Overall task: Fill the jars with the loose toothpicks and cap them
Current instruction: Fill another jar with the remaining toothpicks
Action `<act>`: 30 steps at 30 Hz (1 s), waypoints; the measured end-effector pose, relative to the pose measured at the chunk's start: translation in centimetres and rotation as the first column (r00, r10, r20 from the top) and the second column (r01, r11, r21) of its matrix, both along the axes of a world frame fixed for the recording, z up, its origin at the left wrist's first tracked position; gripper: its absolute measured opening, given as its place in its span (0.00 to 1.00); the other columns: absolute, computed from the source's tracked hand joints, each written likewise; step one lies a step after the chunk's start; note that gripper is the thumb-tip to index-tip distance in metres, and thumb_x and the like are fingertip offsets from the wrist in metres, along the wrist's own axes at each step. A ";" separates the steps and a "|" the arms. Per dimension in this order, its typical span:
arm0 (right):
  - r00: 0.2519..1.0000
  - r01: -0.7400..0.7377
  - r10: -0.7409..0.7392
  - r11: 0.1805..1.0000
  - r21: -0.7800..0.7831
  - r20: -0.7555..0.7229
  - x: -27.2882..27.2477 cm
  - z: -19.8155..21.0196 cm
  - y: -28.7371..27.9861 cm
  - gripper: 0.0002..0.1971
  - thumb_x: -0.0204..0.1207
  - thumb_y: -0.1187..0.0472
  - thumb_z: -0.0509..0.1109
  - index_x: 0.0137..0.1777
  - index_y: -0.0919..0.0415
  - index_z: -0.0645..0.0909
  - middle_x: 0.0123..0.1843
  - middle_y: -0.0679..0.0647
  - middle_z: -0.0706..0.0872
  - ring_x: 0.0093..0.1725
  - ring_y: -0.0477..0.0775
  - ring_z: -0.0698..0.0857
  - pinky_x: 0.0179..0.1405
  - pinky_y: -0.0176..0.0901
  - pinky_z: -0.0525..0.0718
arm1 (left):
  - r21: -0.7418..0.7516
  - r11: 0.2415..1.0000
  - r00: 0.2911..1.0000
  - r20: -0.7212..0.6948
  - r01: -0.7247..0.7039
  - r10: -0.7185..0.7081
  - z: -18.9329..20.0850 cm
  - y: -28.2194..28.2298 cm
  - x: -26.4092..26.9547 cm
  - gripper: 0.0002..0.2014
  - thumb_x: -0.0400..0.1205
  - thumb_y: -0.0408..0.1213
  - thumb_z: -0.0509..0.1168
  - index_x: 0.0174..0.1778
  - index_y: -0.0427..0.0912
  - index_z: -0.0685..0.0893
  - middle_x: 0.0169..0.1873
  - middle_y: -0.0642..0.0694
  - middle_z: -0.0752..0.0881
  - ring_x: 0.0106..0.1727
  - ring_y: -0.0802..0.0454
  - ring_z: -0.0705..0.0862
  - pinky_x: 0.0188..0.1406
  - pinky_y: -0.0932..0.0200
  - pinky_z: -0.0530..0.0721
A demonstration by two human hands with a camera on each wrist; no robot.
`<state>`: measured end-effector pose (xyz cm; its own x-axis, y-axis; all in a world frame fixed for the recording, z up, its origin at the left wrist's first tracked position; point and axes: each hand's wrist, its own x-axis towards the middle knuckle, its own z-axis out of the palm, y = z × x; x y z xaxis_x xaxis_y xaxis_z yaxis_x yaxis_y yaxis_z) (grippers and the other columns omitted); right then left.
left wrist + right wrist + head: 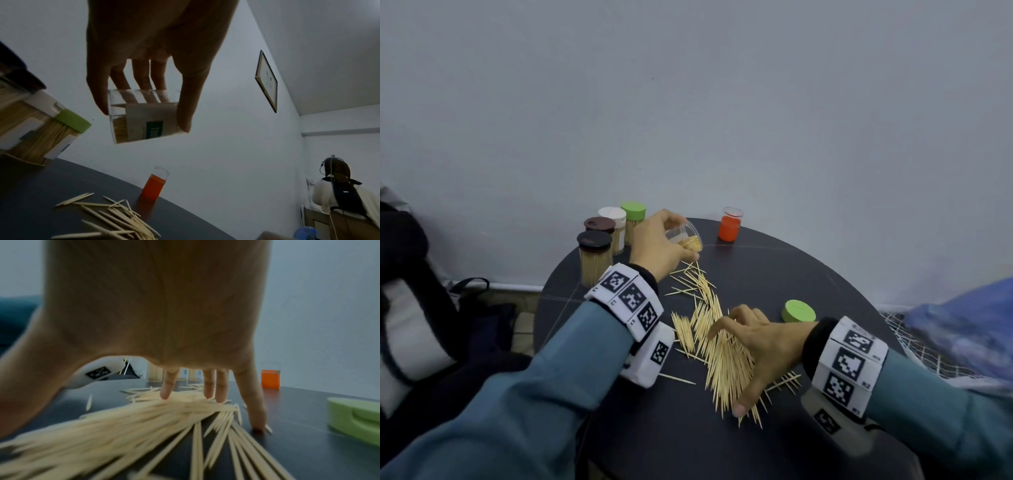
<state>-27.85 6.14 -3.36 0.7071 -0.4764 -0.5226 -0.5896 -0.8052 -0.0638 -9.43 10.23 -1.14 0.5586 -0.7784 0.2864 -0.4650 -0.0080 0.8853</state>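
on a dark round surface (808, 274) set against a pale wall, a wide scatter of loose toothpicks (719, 346) lies in the middle, thickest toward the near side. the left hand (659, 245) is raised above the far left part of the scatter, its thumb and fingers (185, 104) curled round a clear open jar (144, 120) that is tipped on its side; a paper label and some toothpicks show inside it. the right hand (760, 346) is spread palm down over the dense part of the pile, its fingers (255, 404) straight and splayed with the tips pressing on the sticks and on the surface, the thumb reaching toward the near edge; it grips nothing. just beyond that hand a loose green cap (798, 311) lies on the surface, apart from the pile. at the far left edge four filled, capped jars (606, 240) stand close together, two with dark caps, one with a white cap and one with a green cap. well apart, at the far edge, a jar with an orange cap (730, 224) stands upside down on its cap. both wrists wear white bands printed with black square markers over teal sleeves.
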 end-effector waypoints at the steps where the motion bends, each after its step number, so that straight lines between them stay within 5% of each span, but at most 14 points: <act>1: 1.000 -0.011 0.011 1.000 -0.003 0.012 -0.1 -0.4 0.3 0.49 0.55 0.38 0.81 0.71 0.38 0.55 0.70 0.51 0.56 0.72 0.56 0.56 0.74 0.64 0.66 | 0.006 1.000 1.000 0.005 0.002 -0.002 0.0 0.1 0.0 0.28 0.65 0.32 0.81 0.60 0.43 0.81 0.51 0.55 0.79 0.52 0.60 0.75 0.41 0.74 0.67; 8: 0.991 -0.023 0.021 1.000 0.010 0.136 0.0 -0.7 -0.6 0.36 0.62 0.44 0.80 0.67 0.41 0.66 0.68 0.52 0.60 0.70 0.54 0.60 0.73 0.59 0.69 | 0.011 1.000 1.000 0.022 0.002 -0.002 0.1 0.3 0.2 0.28 0.65 0.32 0.81 0.61 0.42 0.81 0.53 0.54 0.80 0.52 0.60 0.74 0.34 0.82 0.67; 12: 0.973 -0.036 0.034 0.999 0.006 0.229 -0.3 -0.1 -1.2 0.31 0.65 0.46 0.79 0.66 0.44 0.72 0.69 0.51 0.65 0.70 0.51 0.63 0.73 0.48 0.67 | 0.021 1.000 1.000 0.029 -0.010 0.009 0.2 0.3 0.3 0.28 0.66 0.33 0.81 0.61 0.44 0.81 0.51 0.55 0.78 0.51 0.60 0.74 0.29 0.76 0.70; 20: 0.907 -0.382 0.355 0.920 0.086 0.226 -1.8 0.1 0.5 0.35 0.62 0.60 0.82 0.70 0.51 0.76 0.76 0.52 0.65 0.75 0.49 0.61 0.71 0.33 0.54 | 0.029 0.999 0.999 0.036 -0.015 0.014 0.1 0.3 0.4 0.28 0.66 0.33 0.81 0.61 0.45 0.81 0.51 0.55 0.79 0.51 0.58 0.75 0.25 0.79 0.68; 25: 0.862 -0.439 0.378 0.890 0.122 0.338 -1.1 -0.5 0.0 0.22 0.65 0.64 0.80 0.61 0.58 0.84 0.67 0.56 0.77 0.67 0.47 0.73 0.63 0.18 0.61 | 0.035 0.999 0.999 0.052 -0.018 0.016 -0.1 0.2 0.5 0.29 0.65 0.33 0.81 0.62 0.44 0.81 0.52 0.55 0.78 0.52 0.59 0.74 0.38 0.70 0.68; 30: 0.853 -0.394 0.319 0.913 0.108 0.414 -0.3 -0.8 -1.4 0.11 0.67 0.65 0.78 0.51 0.61 0.89 0.58 0.54 0.84 0.57 0.41 0.79 0.57 0.21 0.71 | 0.026 0.999 0.999 0.049 -0.020 0.018 -0.3 0.0 0.8 0.29 0.65 0.33 0.81 0.61 0.44 0.81 0.52 0.54 0.79 0.52 0.58 0.75 0.47 0.65 0.68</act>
<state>-28.19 4.73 -4.18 0.9699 -0.0759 -0.2313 -0.1635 -0.9069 -0.3883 -8.60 10.22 -1.44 0.5593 -0.7755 0.2929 -0.5070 -0.0405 0.8610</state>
